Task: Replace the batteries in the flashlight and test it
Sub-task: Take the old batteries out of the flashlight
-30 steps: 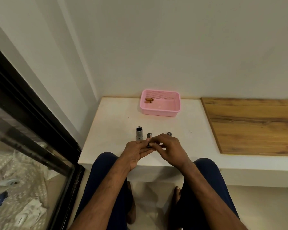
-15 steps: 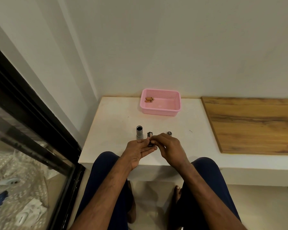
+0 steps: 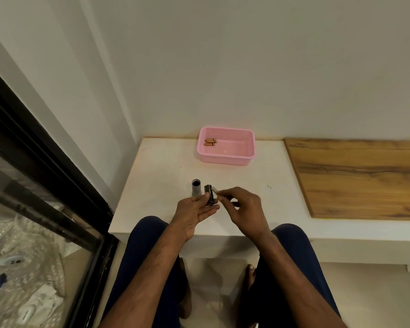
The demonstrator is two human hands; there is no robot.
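The grey flashlight body (image 3: 196,187) stands upright on the white table (image 3: 161,185), its open end up. Just right of it my left hand (image 3: 194,210) holds a black battery holder (image 3: 209,194) between thumb and fingers. My right hand (image 3: 240,205) pinches a small white battery (image 3: 215,189) at the holder's top right. Two copper-coloured batteries (image 3: 210,142) lie in the pink basket (image 3: 226,158) at the back of the table. The flashlight's cap is hidden behind my right hand.
A wooden board (image 3: 360,176) covers the ledge to the right. A black-framed glass door (image 3: 33,176) runs along the left. My knees sit under the table's front edge.
My right hand has drawn away to the right from the holder, and a white battery now shows in its fingertips. The left hand keeps the holder in place.
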